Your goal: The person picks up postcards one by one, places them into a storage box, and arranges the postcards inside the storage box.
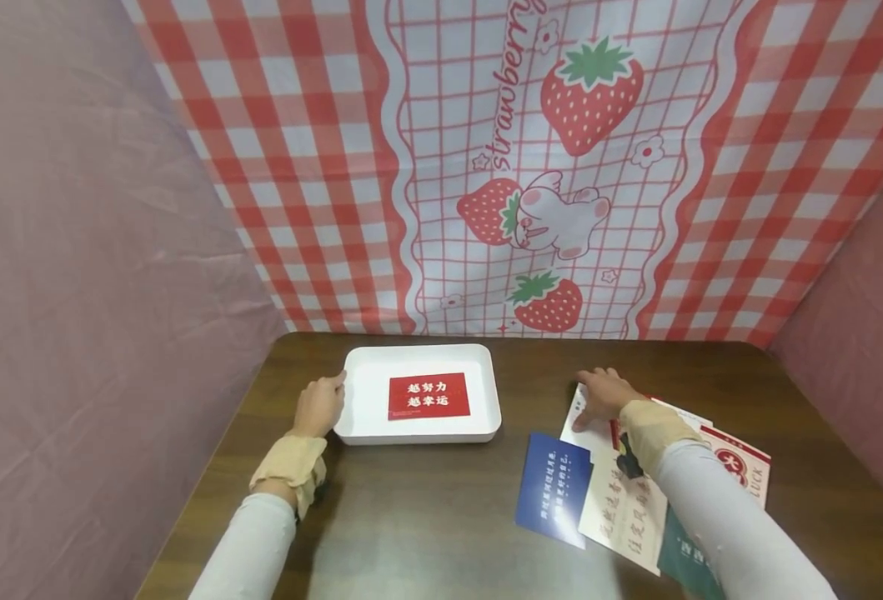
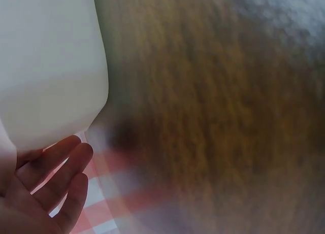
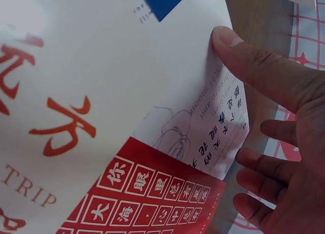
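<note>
My left hand (image 1: 320, 405) holds the left side of a white tray (image 1: 417, 437), thumb at the rim. Seen from the left wrist, its fingers (image 2: 71, 163) curl against the outside of the tray wall. Inside the tray lies a red card (image 1: 429, 397) with white characters. To the right, my right hand (image 1: 603, 395) is at the far end of a white card (image 3: 203, 87) printed with a line-drawn rose. The thumb presses on that card's face near its edge, while the other fingers bend in at its corner. Other cards overlap the white card's near part.
Around the right forearm spread a blue card (image 1: 554, 487), a cream card (image 1: 623, 512) with brown characters, a dark green card (image 1: 684, 554) and a LUCK card (image 1: 741, 467). A strawberry-printed checked cloth (image 1: 531, 167) hangs behind the brown table (image 1: 411, 517).
</note>
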Demonstrator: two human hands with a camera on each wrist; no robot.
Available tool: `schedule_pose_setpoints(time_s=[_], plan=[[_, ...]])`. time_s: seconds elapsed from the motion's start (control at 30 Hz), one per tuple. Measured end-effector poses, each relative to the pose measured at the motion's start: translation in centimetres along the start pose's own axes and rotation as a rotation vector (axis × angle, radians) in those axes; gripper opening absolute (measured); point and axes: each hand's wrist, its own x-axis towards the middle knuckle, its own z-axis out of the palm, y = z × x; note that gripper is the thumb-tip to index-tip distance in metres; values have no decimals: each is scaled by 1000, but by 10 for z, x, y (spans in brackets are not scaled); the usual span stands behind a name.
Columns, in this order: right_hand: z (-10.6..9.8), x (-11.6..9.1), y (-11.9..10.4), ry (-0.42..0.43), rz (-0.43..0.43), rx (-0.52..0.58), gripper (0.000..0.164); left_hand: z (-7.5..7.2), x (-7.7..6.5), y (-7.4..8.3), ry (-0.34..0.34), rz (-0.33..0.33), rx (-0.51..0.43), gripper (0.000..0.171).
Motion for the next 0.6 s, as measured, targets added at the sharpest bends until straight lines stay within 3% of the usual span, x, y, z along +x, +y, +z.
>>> schedule_pose_setpoints(time_s=[0.43,0.6], plan=[[-1,4,7,-17,-18,4,101,-1,4,2,0,-1,8,30],[-2,0,3,-34,42,-22,104,0,4,0,-12,-4,9,30]])
